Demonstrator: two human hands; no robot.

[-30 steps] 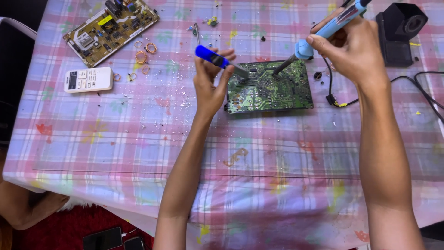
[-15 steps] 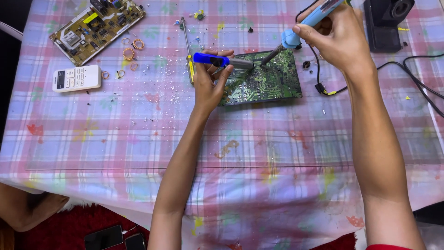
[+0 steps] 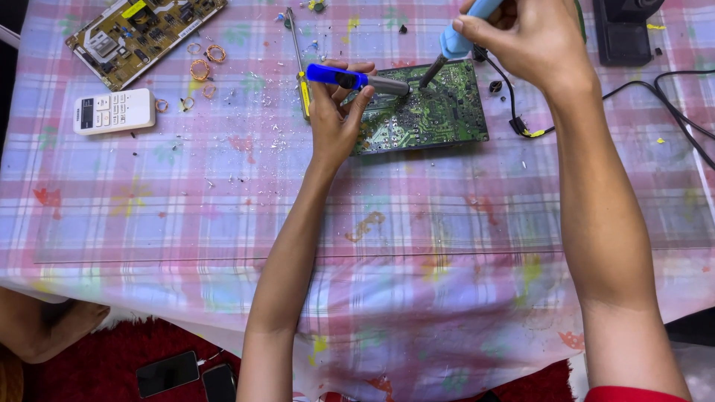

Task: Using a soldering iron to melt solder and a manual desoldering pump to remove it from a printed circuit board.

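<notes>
Pink-checked cloth covers the worktop (image 3: pixel 149 223), strewn with solder crumbs. At far left lie a tan circuit board (image 3: pixel 141 33) and a white remote (image 3: pixel 113 111), with copper wire rings (image 3: pixel 199 70) just beside them. Nearer the middle, the left hand (image 3: pixel 333 123) has its fingers wrapped around a blue-handled desoldering pump (image 3: pixel 350 78), whose grey nozzle lies over the green circuit board (image 3: pixel 424 112). To the right, the right hand (image 3: pixel 532 41) pinches a light-blue soldering iron (image 3: pixel 456 39), its tip seemingly touching the board beside the nozzle. Working well probably means keeping the nozzle close against the heated joint and both hands steady, clear of the black cable (image 3: pixel 655 97).
</notes>
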